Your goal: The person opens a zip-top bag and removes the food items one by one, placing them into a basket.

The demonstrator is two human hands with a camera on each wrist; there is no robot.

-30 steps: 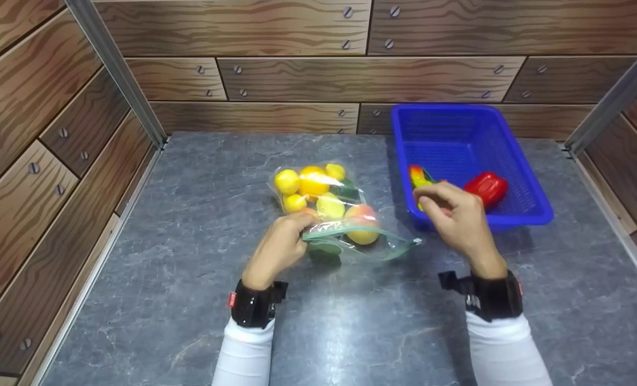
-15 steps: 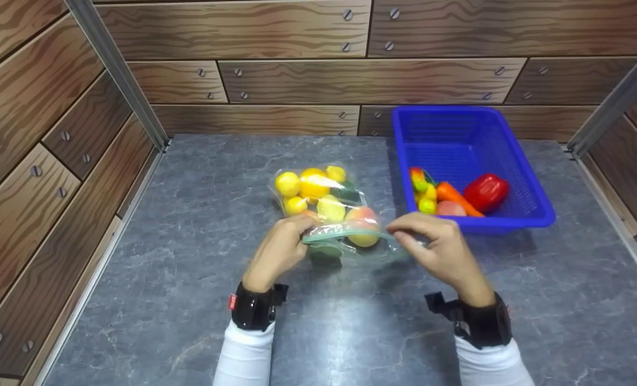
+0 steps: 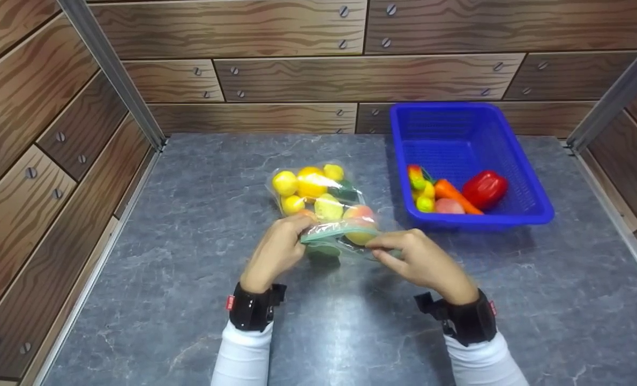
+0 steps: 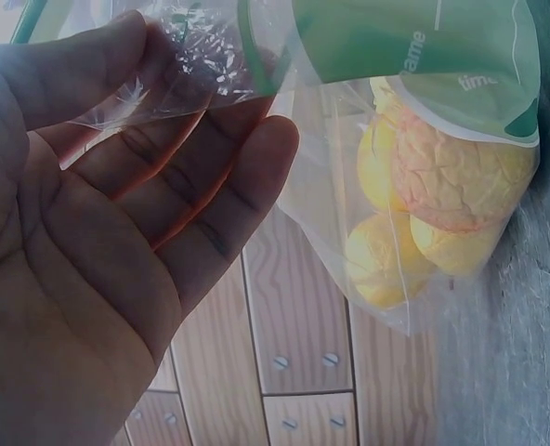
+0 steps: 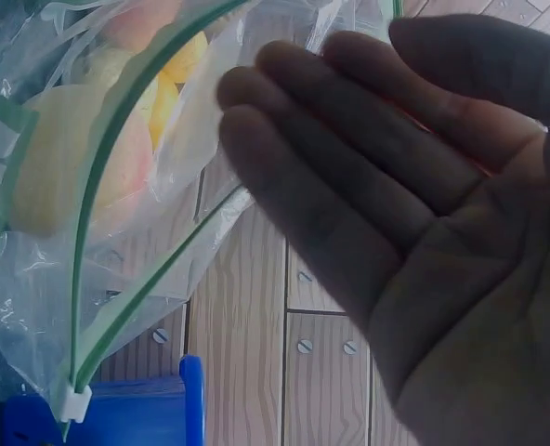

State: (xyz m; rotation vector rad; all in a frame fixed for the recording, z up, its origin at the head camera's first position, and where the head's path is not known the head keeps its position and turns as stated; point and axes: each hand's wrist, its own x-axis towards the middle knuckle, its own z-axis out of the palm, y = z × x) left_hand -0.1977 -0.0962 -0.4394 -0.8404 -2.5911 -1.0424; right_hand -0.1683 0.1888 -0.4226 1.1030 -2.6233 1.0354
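A clear zip bag [image 3: 318, 234] with a green-edged mouth lies on the grey tabletop, filled with several yellow and orange fruits and a dark green piece. My left hand [image 3: 277, 247] pinches the left side of its mouth, film between thumb and fingers in the left wrist view. At the right part of the lip, my right hand [image 3: 420, 262] pinches the edge with thumb and forefinger. A red-and-yellow fruit [image 3: 360, 220] sits just inside the mouth. The right wrist view shows the two green strips [image 5: 89, 214] spread apart, meeting at a white slider [image 5: 75, 404].
A blue basket [image 3: 543, 212] stands at the back right, holding a red bell pepper [image 3: 485, 190], a carrot [image 3: 457, 197], a pinkish round item [image 3: 449, 206] and small yellow-red pieces [image 3: 422, 188]. Wood-patterned walls [image 3: 291, 78] enclose the tabletop [image 3: 200, 182] at the back and sides.
My right hand has come from over the basket's front rim down and left to the bag's lip, uncovering the carrot. My left hand keeps its hold on the bag.
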